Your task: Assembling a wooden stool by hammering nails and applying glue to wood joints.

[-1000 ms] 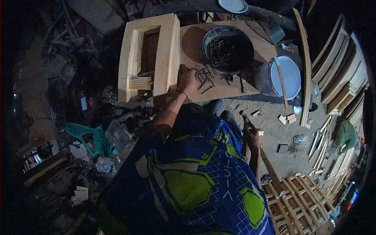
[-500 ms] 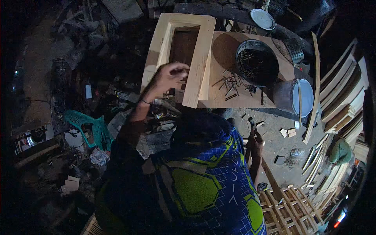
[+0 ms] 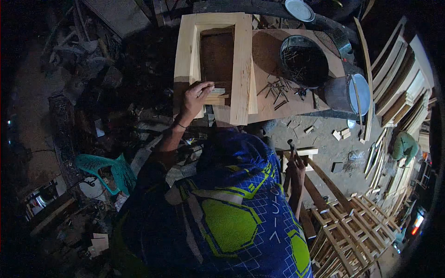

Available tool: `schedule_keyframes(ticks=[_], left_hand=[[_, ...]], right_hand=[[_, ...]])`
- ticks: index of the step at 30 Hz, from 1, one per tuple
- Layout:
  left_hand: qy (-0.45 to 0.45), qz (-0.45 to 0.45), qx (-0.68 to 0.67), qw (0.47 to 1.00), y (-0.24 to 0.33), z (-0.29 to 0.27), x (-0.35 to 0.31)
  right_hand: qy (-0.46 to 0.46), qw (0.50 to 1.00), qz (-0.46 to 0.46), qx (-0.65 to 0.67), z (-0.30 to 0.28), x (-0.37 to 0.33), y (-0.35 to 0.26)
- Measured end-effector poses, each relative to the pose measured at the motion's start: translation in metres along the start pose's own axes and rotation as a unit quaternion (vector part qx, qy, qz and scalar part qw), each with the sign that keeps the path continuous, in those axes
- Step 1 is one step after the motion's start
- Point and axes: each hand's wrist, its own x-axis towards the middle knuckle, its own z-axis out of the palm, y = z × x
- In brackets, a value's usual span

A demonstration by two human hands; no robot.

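Note:
A pale wooden frame lies on the workbench, its long opening running away from me. Over the frame's near-left part is my left hand, thumb and fingers drawn together in a pinch; whatever they hold is too small to make out. Short wooden strips lie just beside those fingers, across the opening. Lower down on the right, beside my body, my right hand is closed around a hammer, whose round dark end points up. Loose nails are scattered on the board to the right of the frame.
A black bucket with nails inside and a pale bucket stand on the bench's right side. Planks lean at the far right. Slatted woodwork lies at lower right, a green plastic chair at left.
My left hand has come down and left, its fingers now pinched beside the strips. My right hand remains low at right with the hammer. The view has shifted slightly.

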Motion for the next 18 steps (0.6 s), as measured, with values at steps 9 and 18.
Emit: schedule_keyframes(ticks=[9, 18], left_hand=[[-0.034, -0.016, -0.004, 0.999, 0.01, -0.008, 0.005], [-0.056, 0.093, 0.065, 0.992, -0.008, -0.009, 0.007]], right_hand=[[0.004, 0.999, 0.035, -0.007, 0.01, -0.007, 0.023], [-0.011, 0.999, 0.01, 0.049, 0.001, -0.008, 0.057]])
